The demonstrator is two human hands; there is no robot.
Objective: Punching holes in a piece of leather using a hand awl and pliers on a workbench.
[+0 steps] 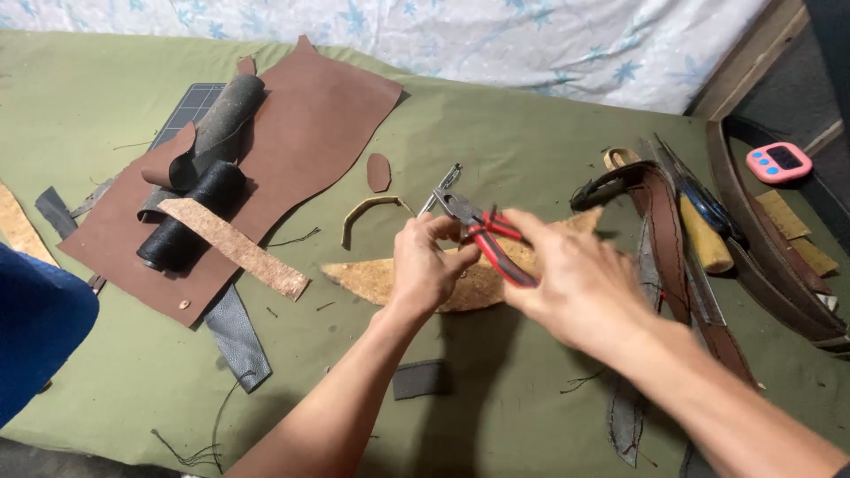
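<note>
Small item between left hand (425,265) fingertips: too small to identify, hidden by curled fingers (440,232). Right hand (571,279) covers the rear of the red-handled pliers (478,232); its fingers are wrapped round the handles. Pliers' jaws point up-left, tip just above the left fingertips, which are pinched together. Jaw gap not readable. Cork-like strip (372,276) on the green counter (496,150) lies partly concealed under both hands.

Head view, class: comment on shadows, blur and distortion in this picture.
Head view: the hands cast a soft shadow on the green cloth; the right hand with red-handled pliers is slightly motion-blurred; the table's far edge bows, suggesting wide-angle distortion.
</note>
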